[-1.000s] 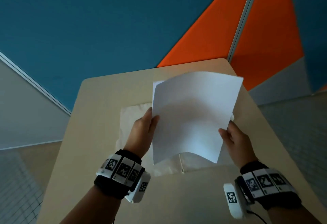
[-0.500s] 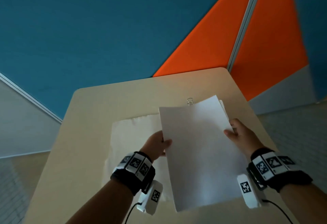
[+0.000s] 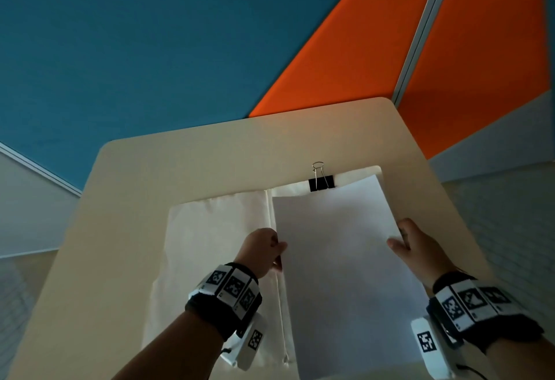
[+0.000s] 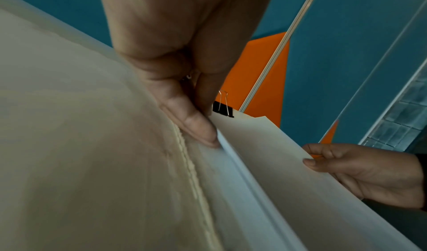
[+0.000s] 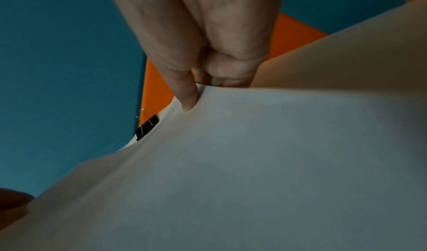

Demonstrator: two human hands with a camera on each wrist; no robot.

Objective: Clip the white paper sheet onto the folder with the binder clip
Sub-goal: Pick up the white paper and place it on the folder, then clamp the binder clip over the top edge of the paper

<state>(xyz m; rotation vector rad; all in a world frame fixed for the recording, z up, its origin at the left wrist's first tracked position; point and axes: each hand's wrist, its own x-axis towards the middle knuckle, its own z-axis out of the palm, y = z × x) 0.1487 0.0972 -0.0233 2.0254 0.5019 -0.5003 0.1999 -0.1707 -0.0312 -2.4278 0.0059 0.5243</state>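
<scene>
Two hands hold the white paper sheet (image 3: 339, 259) by its side edges above the right half of the open folder (image 3: 216, 244), which lies flat near the far right corner of the table (image 3: 180, 163). The left hand (image 3: 261, 252) pinches the sheet's left edge between thumb and curled fingers beside the folder's spine; the right hand (image 3: 420, 247) pinches the right edge, thumb on top. The binder clip (image 3: 321, 183) sits closed on the folder's far edge, its wire handles raised. The sheet's far edge lies just beside the clip; whether any part is under it cannot be told.

Progress, as judged: the sheet is nearly aligned on the folder, but the clipping itself is not yet done. Remaining steps are likely to release one hand, open the clip, and seat it over sheet and folder together.

View differences: the head view alone shows the whole layout. The left wrist view shows the sheet (image 4: 289, 163) raised off the folder (image 4: 92, 163) along the spine side, with a visible gap. The right wrist view shows the right thumb (image 5: 184, 92) dimpling the sheet (image 5: 254, 163), with the clip (image 5: 146, 127) beyond.
</scene>
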